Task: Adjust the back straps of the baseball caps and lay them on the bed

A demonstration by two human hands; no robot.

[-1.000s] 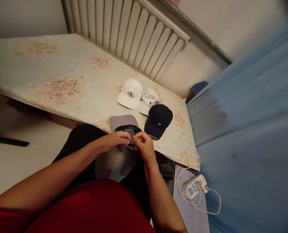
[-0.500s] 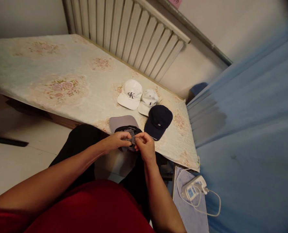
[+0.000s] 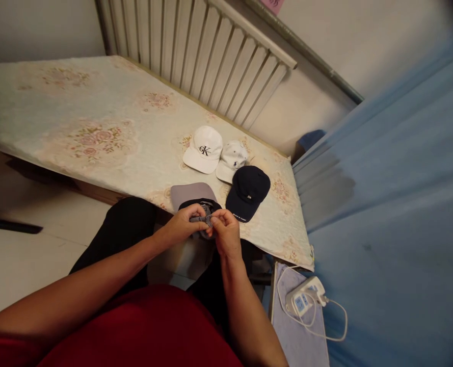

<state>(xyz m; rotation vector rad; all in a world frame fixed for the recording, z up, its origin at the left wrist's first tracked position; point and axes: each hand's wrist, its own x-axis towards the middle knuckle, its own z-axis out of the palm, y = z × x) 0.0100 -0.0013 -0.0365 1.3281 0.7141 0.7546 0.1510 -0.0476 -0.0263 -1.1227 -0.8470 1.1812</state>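
Note:
A grey baseball cap [image 3: 193, 193] lies upside down at the near edge of the bed, its brim pointing away from me and its dark inner band showing. My left hand [image 3: 188, 223] pinches the cap's back strap between thumb and fingers. Close against it, my right hand [image 3: 227, 230] pinches the strap's other side with its fingertips. The hands hide the strap's fastening and much of the crown. Just beyond sit a white cap with black letters [image 3: 203, 149], a smaller white cap with a tiny emblem [image 3: 233, 160] and a navy cap [image 3: 248, 192].
The caps are on a bed with a flowered cover [image 3: 142, 132]. A radiator [image 3: 199, 56] stands behind it, and a blue curtain [image 3: 382, 219] hangs at the right. On a small cloth-covered stand [image 3: 285, 336] rests a white power strip [image 3: 305, 295] with a looped cable.
Both hands stay at the cap's back strap, with only slight finger movement. More of the grey strap shows between the left thumb and fingers. The view has shifted a little.

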